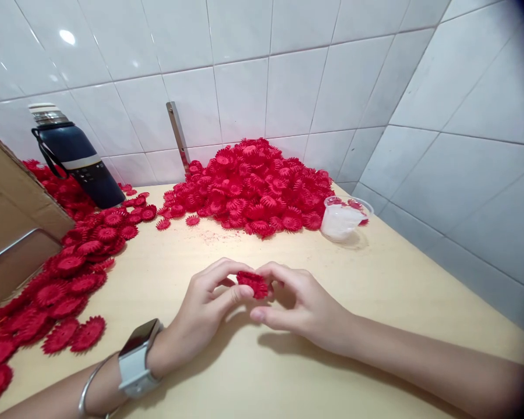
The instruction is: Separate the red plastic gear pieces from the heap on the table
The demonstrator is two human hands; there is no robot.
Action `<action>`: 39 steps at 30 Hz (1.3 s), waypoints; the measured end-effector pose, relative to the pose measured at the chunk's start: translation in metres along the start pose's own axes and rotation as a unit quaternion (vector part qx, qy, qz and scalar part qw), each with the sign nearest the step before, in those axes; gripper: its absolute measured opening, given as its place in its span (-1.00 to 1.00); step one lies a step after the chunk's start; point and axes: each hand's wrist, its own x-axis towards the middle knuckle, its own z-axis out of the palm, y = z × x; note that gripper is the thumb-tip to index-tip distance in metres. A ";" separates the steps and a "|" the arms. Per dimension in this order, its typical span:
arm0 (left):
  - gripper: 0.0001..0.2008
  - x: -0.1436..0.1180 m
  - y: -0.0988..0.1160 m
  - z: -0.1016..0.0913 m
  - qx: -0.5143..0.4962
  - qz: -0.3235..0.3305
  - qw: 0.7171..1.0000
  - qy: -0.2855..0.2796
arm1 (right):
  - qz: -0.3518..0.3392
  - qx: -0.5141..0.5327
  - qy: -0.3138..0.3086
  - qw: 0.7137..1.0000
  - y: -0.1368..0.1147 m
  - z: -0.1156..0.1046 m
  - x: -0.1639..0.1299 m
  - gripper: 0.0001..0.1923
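In the head view, loose toothed red discs [71, 263] were spread across the left of the counter [151, 267], apparently untouched, while a red piece [253, 284] over the middle was pinched between the thumb and fingers of the left hand [205, 305] and judged to be only partly worked. Behind it a large red heap [257, 189] was piled, its finished share impossible to tell; the right hand's [308, 305] fingertips were held at the piece's right edge, its thumb kept apart.

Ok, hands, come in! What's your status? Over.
Left hand pinching small curved red toothed piece. Right hand at its edge. Round clear plastic cup beyond, beside heaped red toothed pieces, not between hands.
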 end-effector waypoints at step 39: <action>-0.71 0.004 -0.009 0.000 -0.134 -0.079 0.988 -0.017 | -0.007 -0.005 0.077 0.997 0.005 0.003 -0.002 -0.87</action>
